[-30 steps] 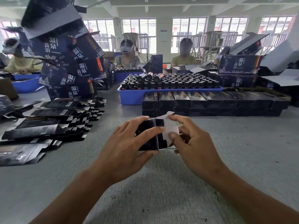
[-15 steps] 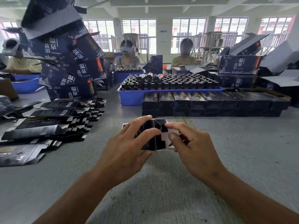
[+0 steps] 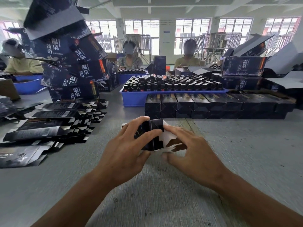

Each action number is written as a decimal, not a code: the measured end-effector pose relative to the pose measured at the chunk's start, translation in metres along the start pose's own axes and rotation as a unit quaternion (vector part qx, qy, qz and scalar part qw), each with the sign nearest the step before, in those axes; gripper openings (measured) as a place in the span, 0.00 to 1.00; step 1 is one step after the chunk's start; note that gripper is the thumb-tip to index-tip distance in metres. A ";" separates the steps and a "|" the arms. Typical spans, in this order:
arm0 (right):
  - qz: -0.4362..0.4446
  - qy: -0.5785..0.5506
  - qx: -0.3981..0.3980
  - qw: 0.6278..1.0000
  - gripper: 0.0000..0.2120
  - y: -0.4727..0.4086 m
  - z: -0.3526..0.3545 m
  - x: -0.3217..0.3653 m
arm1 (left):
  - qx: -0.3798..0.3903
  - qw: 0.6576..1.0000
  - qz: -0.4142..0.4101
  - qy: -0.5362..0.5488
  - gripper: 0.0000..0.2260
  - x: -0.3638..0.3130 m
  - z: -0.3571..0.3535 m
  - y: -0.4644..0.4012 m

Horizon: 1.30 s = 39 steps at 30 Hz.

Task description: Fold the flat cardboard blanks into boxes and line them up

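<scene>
Head view, change: the white end flap that was standing up from the box one second ago is now lying folded against the end of the box; both hands are sitting slightly further from the near edge of the table.
Head view, left hand [image 3: 126,149]: gripping the small dark box [image 3: 151,135] from its left side, fingers curling over the top, thumb underneath.
Head view, right hand [image 3: 191,151]: pressing the white flaps [image 3: 167,136] at the right end of the box, index finger lying along the top, other fingers curled at the open end.
Head view, box position: sitting at the middle of the grey table [image 3: 246,153], just in front of the row.
Head view, finished boxes [image 3: 213,105]: standing lined up toward the far edge, touching side by side.
Head view, flat blanks [image 3: 49,126]: lying fanned out along the left edge.
Head view, blue tray [image 3: 136,99]: sitting behind the row, holding many upright dark bottles [image 3: 173,84], three more lying on top.
Head view, far left blue tub [image 3: 27,84]: contents cannot be told.
Head view, large printed cartons [image 3: 73,69]: leaning stacked at the far left corner.
</scene>
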State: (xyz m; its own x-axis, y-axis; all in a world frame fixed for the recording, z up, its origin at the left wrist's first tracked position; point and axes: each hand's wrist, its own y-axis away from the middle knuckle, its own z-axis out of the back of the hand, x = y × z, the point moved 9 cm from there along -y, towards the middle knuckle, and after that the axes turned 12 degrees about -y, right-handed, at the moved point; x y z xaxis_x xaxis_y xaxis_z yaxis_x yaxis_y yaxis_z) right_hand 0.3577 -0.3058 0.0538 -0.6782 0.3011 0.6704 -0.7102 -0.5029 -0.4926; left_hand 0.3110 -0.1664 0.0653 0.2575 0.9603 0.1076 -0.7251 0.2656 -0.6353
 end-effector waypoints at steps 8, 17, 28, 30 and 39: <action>0.008 -0.016 -0.090 0.996 0.22 0.001 0.015 0.002 | -0.006 0.999 -0.031 0.000 0.27 -0.009 0.002 -0.001; 0.012 -0.001 -0.078 0.997 0.25 0.002 0.010 0.002 | 0.006 0.996 -0.052 -0.068 0.21 -0.015 0.004 -0.004; -0.045 -0.179 -0.101 0.978 0.15 0.001 0.016 -0.011 | -0.024 1.000 -0.013 -0.011 0.27 -0.007 0.003 -0.001; -0.052 -0.182 -0.105 0.976 0.13 0.000 0.016 -0.013 | -0.033 0.999 0.003 0.019 0.32 -0.008 0.005 -0.001; -0.059 -0.228 -0.118 0.965 0.05 -0.002 0.020 -0.014 | -0.027 0.997 0.046 0.048 0.38 -0.013 0.002 -0.001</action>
State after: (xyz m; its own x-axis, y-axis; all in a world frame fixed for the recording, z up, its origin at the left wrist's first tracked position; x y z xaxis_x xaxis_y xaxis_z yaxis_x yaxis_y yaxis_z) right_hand 0.3723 -0.3252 0.0558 -0.4750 -0.0706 0.8771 -0.8370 -0.2716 -0.4751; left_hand 0.3073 -0.1786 0.0663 0.2527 0.9672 -0.0258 -0.7140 0.1685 -0.6795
